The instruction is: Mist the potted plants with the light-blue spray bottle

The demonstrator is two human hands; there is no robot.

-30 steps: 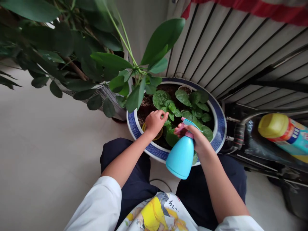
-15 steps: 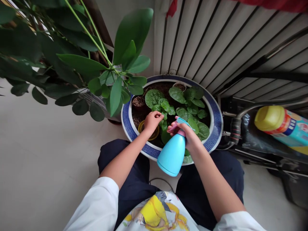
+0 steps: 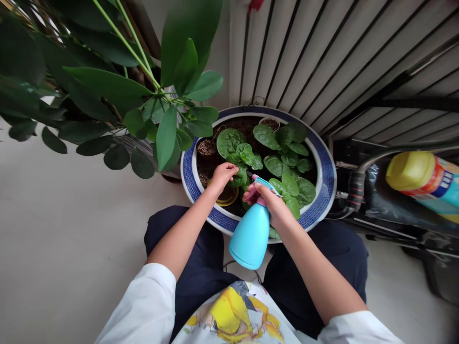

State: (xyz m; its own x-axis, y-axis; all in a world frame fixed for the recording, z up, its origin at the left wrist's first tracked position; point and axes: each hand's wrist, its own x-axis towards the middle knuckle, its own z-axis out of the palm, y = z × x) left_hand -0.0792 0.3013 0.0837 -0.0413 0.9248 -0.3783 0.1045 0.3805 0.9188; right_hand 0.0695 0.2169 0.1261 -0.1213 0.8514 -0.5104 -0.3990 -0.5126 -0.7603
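Note:
My right hand (image 3: 267, 200) is wrapped round the neck and pink trigger of a light blue spray bottle (image 3: 250, 238). The bottle leans, its nozzle pointing up and left at the leafy plants. My left hand (image 3: 223, 177) is closed in a pinch at the edge of a green leaf (image 3: 239, 177), just left of the nozzle. Crinkled round leaves (image 3: 229, 142) stand behind it. These plants grow in dark soil inside a wide round planter (image 3: 191, 184) with a blue-patterned white rim. A yellow pot (image 3: 229, 199) sits partly hidden below my left wrist.
A tall large-leaved plant (image 3: 167, 136) overhangs the upper left. Behind the planter stands a white slatted radiator (image 3: 287, 52). At right, a metal-framed cart (image 3: 358, 184) carries a yellow-capped bottle (image 3: 412, 172). A small brown pot (image 3: 207, 147) stands in the planter.
My right hand and the spray bottle have moved slightly left and down. My left hand has shifted a little left, its fingertips now at a leaf's edge. The view has shifted slightly.

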